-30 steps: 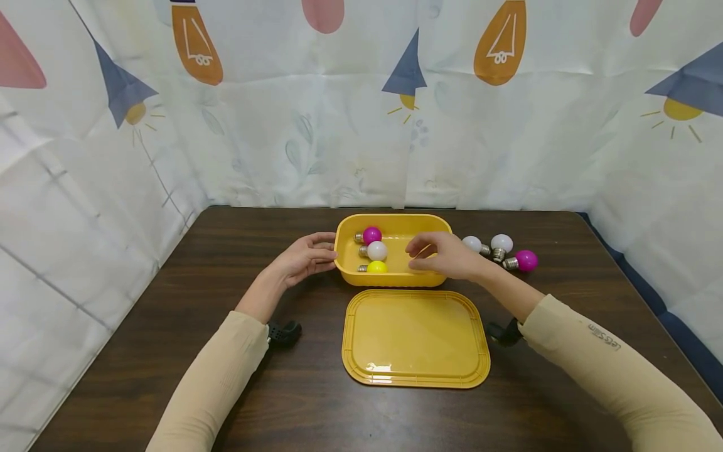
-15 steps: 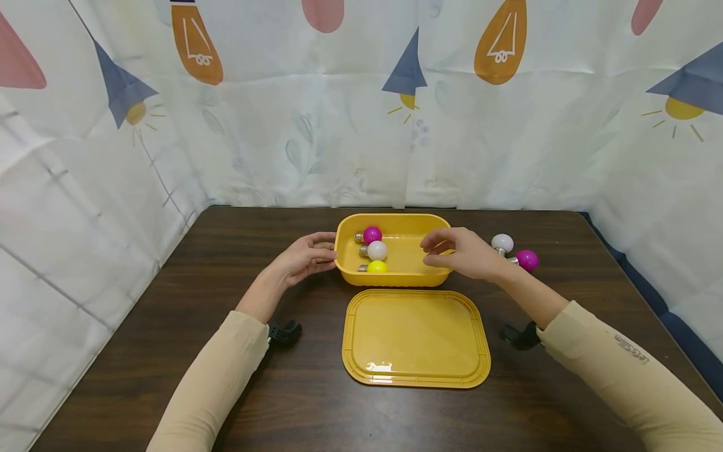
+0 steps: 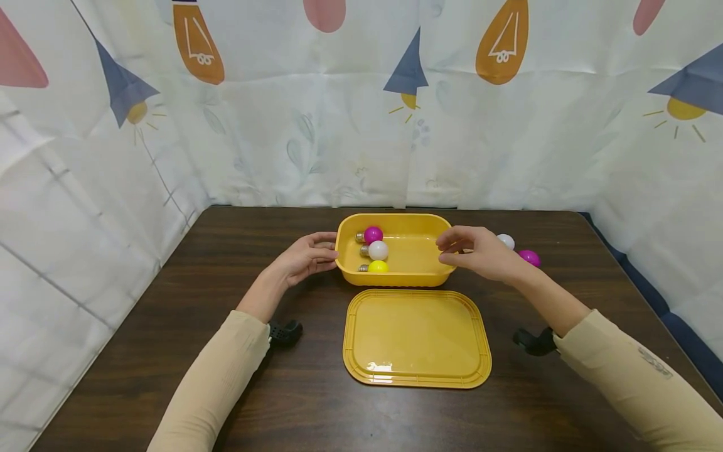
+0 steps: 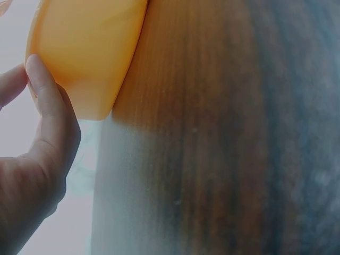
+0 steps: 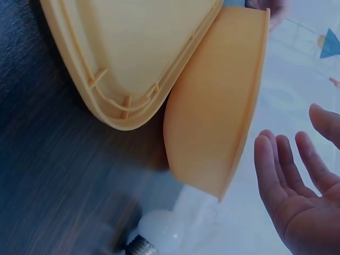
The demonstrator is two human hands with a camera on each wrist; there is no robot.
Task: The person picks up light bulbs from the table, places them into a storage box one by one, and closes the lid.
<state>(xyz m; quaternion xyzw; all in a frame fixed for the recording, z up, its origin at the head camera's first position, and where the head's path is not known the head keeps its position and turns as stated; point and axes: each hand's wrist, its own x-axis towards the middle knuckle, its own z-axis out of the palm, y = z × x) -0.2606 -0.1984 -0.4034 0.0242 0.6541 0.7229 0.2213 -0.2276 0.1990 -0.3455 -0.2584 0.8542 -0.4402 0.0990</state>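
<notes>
Over the right rim of the box (image 3: pixel 415 256), our right hand (image 3: pixel 477 251) withdraws, fingers (image 5: pixel 268 178) parted and empty, leaving three bulbs (image 3: pixel 378 251) inside.

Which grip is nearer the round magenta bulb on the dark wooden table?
The right grip: left of the bulb, at the right end of the yellow plastic tub. The left grip is farther away, touching the tub's left end.

Open yellow box (image 3: pixel 404 280) — three bulbs (image 3: pixel 378 250) lying inside.

three bulbs (image 3: pixel 378 250) sit left in the tub (image 3: pixel 415 248), lid (image 3: pixel 418 339) before it.
</notes>
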